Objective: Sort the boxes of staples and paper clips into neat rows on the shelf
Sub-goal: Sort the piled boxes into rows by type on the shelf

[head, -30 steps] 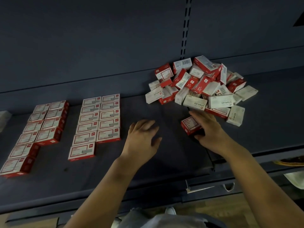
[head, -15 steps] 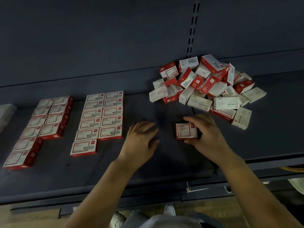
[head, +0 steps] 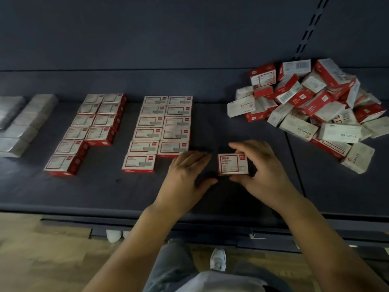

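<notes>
The paper clip box (head: 233, 164) now sits further left on the shelf (head: 210, 192) than half a second ago, away from the pile and close to the rows, label up. The right hand (head: 261, 175) still grasps it, fingers at its far edge and thumb at its near edge. The left hand (head: 185, 175) stays released, flat on the shelf just left of the box.

The shelf is dark blue with a dark back panel (head: 168, 32); a wooden floor (head: 42, 249) lies below its front edge.

Toward the back right lies one loose pile of boxes (head: 311, 106), too many to count. Middle block (head: 160, 129): eleven boxes in two columns. Left block (head: 90, 127): ten boxes.
</notes>
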{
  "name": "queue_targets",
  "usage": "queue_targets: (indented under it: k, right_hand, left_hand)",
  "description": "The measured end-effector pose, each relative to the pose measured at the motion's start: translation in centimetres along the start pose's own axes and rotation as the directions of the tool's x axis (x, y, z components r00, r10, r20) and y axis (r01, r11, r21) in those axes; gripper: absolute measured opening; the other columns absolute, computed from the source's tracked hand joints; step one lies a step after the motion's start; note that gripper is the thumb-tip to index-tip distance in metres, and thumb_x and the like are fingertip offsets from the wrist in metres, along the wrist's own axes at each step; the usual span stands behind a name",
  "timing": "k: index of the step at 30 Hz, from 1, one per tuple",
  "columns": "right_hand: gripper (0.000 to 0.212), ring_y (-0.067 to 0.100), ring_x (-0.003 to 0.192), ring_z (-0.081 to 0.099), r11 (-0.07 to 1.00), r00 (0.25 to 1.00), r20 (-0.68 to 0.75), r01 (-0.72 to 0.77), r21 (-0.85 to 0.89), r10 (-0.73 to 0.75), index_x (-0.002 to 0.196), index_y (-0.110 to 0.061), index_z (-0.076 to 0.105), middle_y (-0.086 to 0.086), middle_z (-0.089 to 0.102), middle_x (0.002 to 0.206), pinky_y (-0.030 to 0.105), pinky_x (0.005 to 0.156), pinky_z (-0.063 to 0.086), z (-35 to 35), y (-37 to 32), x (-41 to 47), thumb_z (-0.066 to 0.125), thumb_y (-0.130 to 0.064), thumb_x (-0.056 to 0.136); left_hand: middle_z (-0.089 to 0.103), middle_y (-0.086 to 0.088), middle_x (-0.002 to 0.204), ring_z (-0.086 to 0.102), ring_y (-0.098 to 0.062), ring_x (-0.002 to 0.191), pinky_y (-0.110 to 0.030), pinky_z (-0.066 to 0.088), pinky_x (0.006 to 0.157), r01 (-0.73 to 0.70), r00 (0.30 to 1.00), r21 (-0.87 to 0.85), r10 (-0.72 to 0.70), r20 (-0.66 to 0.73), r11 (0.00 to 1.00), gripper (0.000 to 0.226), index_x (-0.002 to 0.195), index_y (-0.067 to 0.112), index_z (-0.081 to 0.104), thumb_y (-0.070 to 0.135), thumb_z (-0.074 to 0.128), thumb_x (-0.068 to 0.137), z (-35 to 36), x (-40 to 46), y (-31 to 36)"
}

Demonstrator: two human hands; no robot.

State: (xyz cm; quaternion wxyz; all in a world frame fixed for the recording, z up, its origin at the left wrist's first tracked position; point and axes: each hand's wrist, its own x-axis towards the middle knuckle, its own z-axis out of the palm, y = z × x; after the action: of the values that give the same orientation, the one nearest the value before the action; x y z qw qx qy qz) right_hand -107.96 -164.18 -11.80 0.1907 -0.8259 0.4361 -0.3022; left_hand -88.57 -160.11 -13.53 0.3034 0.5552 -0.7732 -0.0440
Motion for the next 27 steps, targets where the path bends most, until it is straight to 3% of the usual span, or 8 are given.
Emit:
queue_targets:
  k: [4, 7, 11, 16, 19, 23, 27]
  right_hand:
    - [0.073, 0.013, 0.098, 0.042, 1.000, 1.000, -0.008, 0.030, 0.001, -0.030, 0.118, -0.006, 0.059, 0.005, 0.057, 0.105, 0.013, 0.081, 0.032, 2.0, -2.4, 1.4, 0.087, -0.002, 0.051]
    - [0.073, 0.016, 0.097, 0.044, 0.999, 0.999, 0.000, 0.047, -0.009, -0.047, 0.117, -0.004, 0.060, 0.007, 0.059, 0.103, 0.013, 0.080, 0.032, 4.0, -4.6, 2.9, 0.088, -0.002, 0.049]
    - [0.070, 0.016, 0.101, 0.043, 0.996, 0.997, -0.006, 0.083, 0.022, -0.083, 0.117, -0.004, 0.059, 0.007, 0.059, 0.108, 0.018, 0.085, 0.033, 7.5, -8.5, 5.1, 0.085, -0.008, 0.052]
    - [0.061, 0.020, 0.101, 0.048, 0.989, 0.989, 0.003, 0.151, 0.004, -0.151, 0.117, -0.004, 0.059, 0.009, 0.062, 0.108, 0.031, 0.083, 0.044, 12.3, -13.1, 7.9, 0.078, -0.022, 0.062]
    - [0.058, 0.017, 0.098, 0.047, 0.987, 0.987, 0.012, 0.163, 0.006, -0.163, 0.116, -0.005, 0.058, 0.010, 0.062, 0.105, 0.026, 0.082, 0.043, 14.5, -15.0, 8.7, 0.074, -0.026, 0.064]
    - [0.060, 0.022, 0.105, 0.053, 0.994, 0.992, 0.065, 0.108, 0.019, -0.109, 0.121, -0.005, 0.056, 0.010, 0.057, 0.114, 0.034, 0.087, 0.046, 16.3, -16.3, 9.4, 0.077, -0.005, 0.065]
    - [0.058, 0.018, 0.112, 0.049, 1.000, 0.996, 0.089, 0.006, -0.001, -0.006, 0.124, -0.008, 0.056, 0.005, 0.052, 0.121, 0.019, 0.095, 0.034, 17.2, -17.6, 9.3, 0.077, -0.003, 0.070]
  left_hand:
    - [0.066, -0.012, 0.109, 0.058, -0.032, 0.106, -0.050, 0.049, 0.088, -0.066, 0.998, 0.101, 0.068, -0.009, 0.993, 0.051, 0.111, 0.003, 0.065, 0.039, 0.054, 0.078, -1.9, -0.4, -3.0]
    - [0.066, -0.010, 0.110, 0.049, -0.026, 0.110, -0.049, 0.049, 0.089, -0.074, 0.997, 0.150, 0.077, -0.009, 0.986, 0.049, 0.110, 0.005, 0.066, 0.039, 0.053, 0.077, -3.9, -1.0, -5.6]
    - [0.066, -0.007, 0.111, 0.054, -0.025, 0.109, -0.044, 0.049, 0.089, -0.069, 0.997, 0.112, 0.072, -0.025, 0.991, 0.050, 0.112, 0.007, 0.064, 0.041, 0.056, 0.076, -7.3, -2.4, -9.1]
    - [0.063, -0.008, 0.117, 0.051, -0.022, 0.113, -0.034, 0.040, 0.097, -0.084, 0.993, -0.001, 0.083, -0.087, 0.996, 0.058, 0.126, 0.010, 0.048, 0.047, 0.056, 0.081, -10.7, -4.2, -13.5]
    - [0.065, -0.009, 0.110, 0.052, -0.022, 0.109, -0.038, 0.044, 0.093, -0.102, 0.990, 0.024, 0.104, -0.096, 0.994, 0.050, 0.117, 0.007, 0.061, 0.043, 0.056, 0.083, -12.1, -4.9, -15.8]
    - [0.068, -0.009, 0.103, 0.054, -0.020, 0.102, -0.039, 0.046, 0.089, -0.130, 0.982, 0.127, 0.146, -0.122, 0.983, 0.043, 0.105, 0.004, 0.069, 0.039, 0.056, 0.082, -13.4, -5.1, -19.2]
    - [0.070, -0.003, 0.097, 0.064, -0.023, 0.095, -0.047, 0.047, 0.087, -0.097, 0.990, 0.272, 0.121, -0.073, 0.957, 0.040, 0.093, 0.010, 0.073, 0.040, 0.050, 0.080, -14.0, -5.3, -21.2]
